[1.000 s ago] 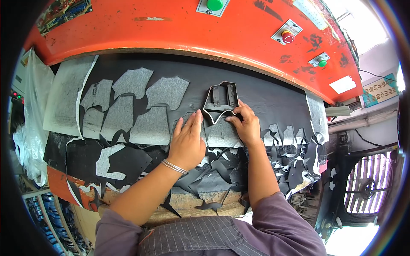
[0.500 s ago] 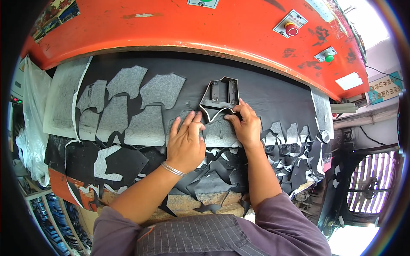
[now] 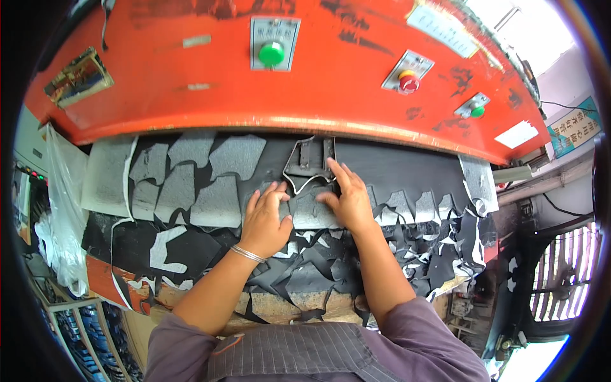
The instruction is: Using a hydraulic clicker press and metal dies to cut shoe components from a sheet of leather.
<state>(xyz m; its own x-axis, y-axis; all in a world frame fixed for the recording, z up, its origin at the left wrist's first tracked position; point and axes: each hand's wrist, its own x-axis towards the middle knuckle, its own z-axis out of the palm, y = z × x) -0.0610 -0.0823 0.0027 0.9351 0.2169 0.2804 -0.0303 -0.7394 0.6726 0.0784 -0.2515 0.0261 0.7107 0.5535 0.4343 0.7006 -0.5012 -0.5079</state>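
A metal cutting die [image 3: 307, 170], a thin-walled angular frame with inner bars and a wavy near edge, rests on the black sheet material [image 3: 401, 167]. My left hand [image 3: 265, 221] lies on the sheet just below and left of the die, its fingers apart and holding nothing. At the die's right side is my right hand [image 3: 349, 200], open, with fingertips at or very near the metal wall and the thumb spread away. To the left, several die-shaped cut-outs show a fuzzy grey layer [image 3: 210, 196] within the black sheet.
An orange machine beam [image 3: 210, 102] spans the far side, overhanging the sheet's far edge. It carries a green button [image 3: 272, 55], a red emergency stop [image 3: 408, 83] and a smaller green button [image 3: 477, 111]. Black offcuts [image 3: 318, 274] litter the near edge. A clear plastic bag [image 3: 67, 216] hangs left.
The view has tilted up, showing more of the orange beam. My right hand has loosened from its pinch at the die's edge, thumb and fingers now spread. The die stays on the sheet.
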